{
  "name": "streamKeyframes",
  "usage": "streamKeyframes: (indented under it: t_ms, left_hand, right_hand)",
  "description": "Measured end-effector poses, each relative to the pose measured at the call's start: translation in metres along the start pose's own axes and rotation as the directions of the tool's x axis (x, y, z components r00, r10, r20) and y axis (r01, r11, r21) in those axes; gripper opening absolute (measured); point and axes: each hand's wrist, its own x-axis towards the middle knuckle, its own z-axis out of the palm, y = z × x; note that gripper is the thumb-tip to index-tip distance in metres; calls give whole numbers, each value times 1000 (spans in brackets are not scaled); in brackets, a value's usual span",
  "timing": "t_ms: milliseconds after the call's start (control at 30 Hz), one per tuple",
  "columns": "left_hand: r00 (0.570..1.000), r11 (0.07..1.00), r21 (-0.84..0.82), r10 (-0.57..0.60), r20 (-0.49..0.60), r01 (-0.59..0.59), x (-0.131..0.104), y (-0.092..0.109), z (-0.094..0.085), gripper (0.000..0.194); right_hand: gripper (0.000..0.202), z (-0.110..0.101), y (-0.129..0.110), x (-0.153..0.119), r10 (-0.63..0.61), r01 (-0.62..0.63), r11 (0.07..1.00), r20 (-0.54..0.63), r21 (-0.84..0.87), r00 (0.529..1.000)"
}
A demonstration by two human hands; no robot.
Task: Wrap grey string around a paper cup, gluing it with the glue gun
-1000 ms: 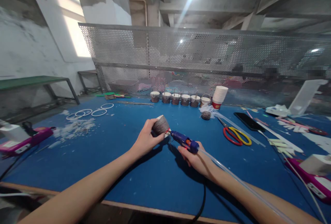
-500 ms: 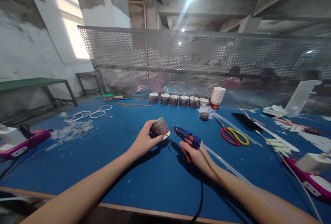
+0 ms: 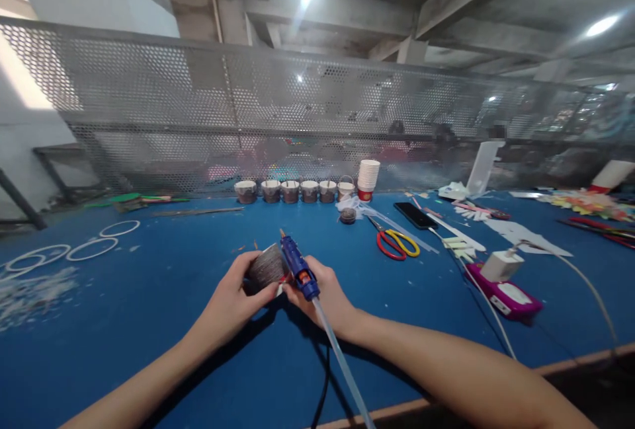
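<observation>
My left hand [image 3: 237,293] is closed around a small paper cup [image 3: 268,266] wound with grey-brown cord, tilted on its side above the blue table. A bit of its red and white surface shows near my thumb. My right hand [image 3: 325,293] grips a blue glue gun [image 3: 299,267], its nozzle pointing up and away beside the cup. A long clear glue stick [image 3: 340,356] runs out of the gun's back end. The fingers of my right hand come close to the cup's near end; whether they touch it is unclear.
Several wrapped cups [image 3: 309,192] line the table's back, beside stacked paper cups [image 3: 368,179]. Red and yellow scissors [image 3: 397,242], a black phone [image 3: 415,215] and a magenta power strip [image 3: 506,293] lie right. White rings [image 3: 92,248] lie left. A mesh partition [image 3: 307,105] stands behind.
The view has turned right. My right hand has brought the glue gun up against the cup's side, with the nozzle now pointing more away from me. My left hand still holds the cup.
</observation>
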Motion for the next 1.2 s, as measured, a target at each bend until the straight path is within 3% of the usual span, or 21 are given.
streamKeyframes:
  t_ms: [467, 733, 1200]
  left_hand:
    - [999, 999, -18, -38, 33, 38, 1, 1, -3, 41]
    - [992, 995, -84, -52, 113, 62, -4, 9, -1, 41]
    - [992, 1000, -6, 0, 126, 0, -6, 10, 0, 38]
  right_hand:
    - [15, -1, 6, 1, -32, 32, 997, -9, -70, 999]
    - [11, -2, 12, -3, -31, 30, 999, -26, -31, 999]
    - [9, -3, 12, -5, -53, 49, 996, -51, -79, 997]
